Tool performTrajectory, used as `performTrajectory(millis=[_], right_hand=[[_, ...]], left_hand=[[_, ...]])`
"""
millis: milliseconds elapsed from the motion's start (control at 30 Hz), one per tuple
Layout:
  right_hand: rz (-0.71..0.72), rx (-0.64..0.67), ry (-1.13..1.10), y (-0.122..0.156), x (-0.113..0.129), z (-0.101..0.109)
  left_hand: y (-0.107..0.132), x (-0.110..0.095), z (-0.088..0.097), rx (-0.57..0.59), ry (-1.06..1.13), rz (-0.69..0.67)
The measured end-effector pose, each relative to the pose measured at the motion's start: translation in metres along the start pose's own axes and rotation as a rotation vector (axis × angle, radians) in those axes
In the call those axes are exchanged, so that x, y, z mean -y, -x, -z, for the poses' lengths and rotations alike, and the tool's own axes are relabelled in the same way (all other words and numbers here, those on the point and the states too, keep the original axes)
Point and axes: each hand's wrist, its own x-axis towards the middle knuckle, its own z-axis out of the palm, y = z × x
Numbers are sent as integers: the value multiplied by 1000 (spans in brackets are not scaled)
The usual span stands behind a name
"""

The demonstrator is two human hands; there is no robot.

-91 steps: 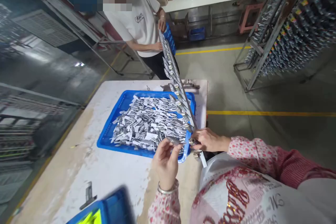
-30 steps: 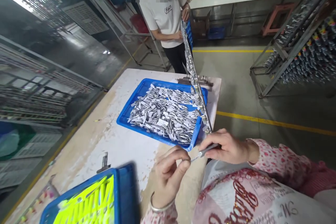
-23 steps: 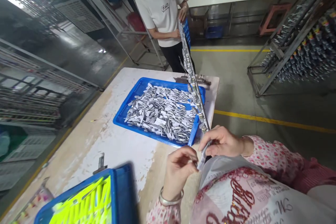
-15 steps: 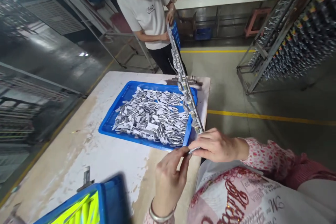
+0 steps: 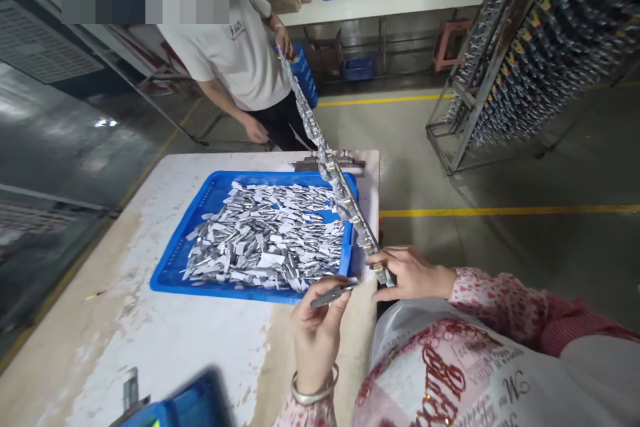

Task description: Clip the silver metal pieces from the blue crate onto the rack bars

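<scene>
My left hand [image 5: 320,320] pinches a small, flat, silver-grey piece [image 5: 330,295] with a pale tip, in front of the blue tray's near right corner. My right hand [image 5: 415,275] grips the near end of a long narrow bar [image 5: 367,240], fingers over it and thumb below. Many silver pieces hang along the bar, which slants up and away across the tray's right edge. The blue tray [image 5: 165,273] on the table holds a heap of silver pieces [image 5: 260,240] with white tabs. The exact kind of these pieces is unclear.
A co-worker's hand [image 5: 285,42] holds the bar's far end. A blue bin [image 5: 185,403] sits at the table's near left, beside a metal clamp-like part [image 5: 131,387]. A dark metal fixture [image 5: 330,165] lies behind the tray. A rack [image 5: 465,127] full of hanging pieces stands right.
My right hand has gone from the small piece to the bar's end, while my left hand keeps the piece. The co-worker has lowered one hand from the bar. The view has shifted.
</scene>
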Motion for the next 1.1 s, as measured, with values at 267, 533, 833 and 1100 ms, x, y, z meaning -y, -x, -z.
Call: performTrajectory(millis=[267, 533, 833, 1100], right_hand=[[-23, 206, 96, -4, -8, -19], [44, 127, 64, -10, -12, -25], [106, 183, 115, -14, -12, -22], [21, 197, 46, -5, -6, -21]], left_hand=[[-8, -8, -12, 76, -83, -104], [-7, -9, -20, 94, -170, -145], [-10, -1, -23, 80, -205, -169], [-8, 2, -13, 179, -333, -184]])
